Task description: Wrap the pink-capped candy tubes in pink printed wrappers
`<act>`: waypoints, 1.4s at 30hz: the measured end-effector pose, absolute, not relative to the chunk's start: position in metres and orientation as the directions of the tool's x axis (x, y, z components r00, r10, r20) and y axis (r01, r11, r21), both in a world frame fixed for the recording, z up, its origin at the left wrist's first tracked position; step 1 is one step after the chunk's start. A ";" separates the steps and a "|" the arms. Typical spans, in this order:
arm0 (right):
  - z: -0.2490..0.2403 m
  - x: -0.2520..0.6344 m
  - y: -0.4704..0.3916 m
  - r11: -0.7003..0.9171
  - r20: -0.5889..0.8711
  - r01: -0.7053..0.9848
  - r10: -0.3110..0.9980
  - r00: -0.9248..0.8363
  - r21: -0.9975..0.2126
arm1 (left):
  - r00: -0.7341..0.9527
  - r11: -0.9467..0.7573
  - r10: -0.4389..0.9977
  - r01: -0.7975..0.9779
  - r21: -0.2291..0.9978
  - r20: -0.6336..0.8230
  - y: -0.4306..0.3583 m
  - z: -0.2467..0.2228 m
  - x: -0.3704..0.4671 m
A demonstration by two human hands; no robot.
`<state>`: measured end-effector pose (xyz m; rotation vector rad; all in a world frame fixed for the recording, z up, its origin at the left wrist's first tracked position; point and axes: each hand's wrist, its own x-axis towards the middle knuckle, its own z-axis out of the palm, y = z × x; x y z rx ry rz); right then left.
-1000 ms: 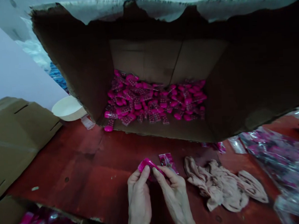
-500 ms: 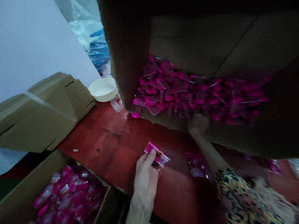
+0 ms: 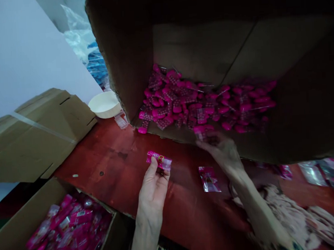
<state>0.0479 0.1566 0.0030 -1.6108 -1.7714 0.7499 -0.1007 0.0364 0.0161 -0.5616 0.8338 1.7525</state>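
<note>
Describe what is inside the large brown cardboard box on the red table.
In the box, small glossy pink pieces lie heaped; the bare right hand has one at its fingertips by the open front. What lies beneath the top layer is covered.

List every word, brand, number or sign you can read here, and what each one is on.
No text is readable.
Packet in the left hand: pale print and a round mark, too small and blurred.
Second packet on the table: printed, too blurred.
Packs in the lower-left box: pale patches, too small to tell if lettered.
</note>
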 end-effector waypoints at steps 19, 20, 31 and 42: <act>0.015 0.055 0.028 0.307 0.336 0.552 0.941 -0.052 -0.775 | -0.358 -0.101 0.727 -0.900 0.424 -0.586 0.043 0.020 -0.057; 0.015 0.055 0.027 0.314 0.342 0.559 0.938 -0.058 -0.767 | -0.356 -0.096 0.744 -0.894 0.437 -0.565 0.042 0.018 -0.057; 0.000 0.055 0.012 0.396 0.490 0.638 0.871 -0.033 -0.660 | -0.390 -0.014 0.813 -0.755 0.656 -0.432 0.040 0.009 -0.052; -0.012 0.065 0.012 0.354 0.403 0.571 0.914 -0.044 -0.741 | -0.375 0.055 0.854 -0.624 0.779 -0.361 0.038 0.002 -0.047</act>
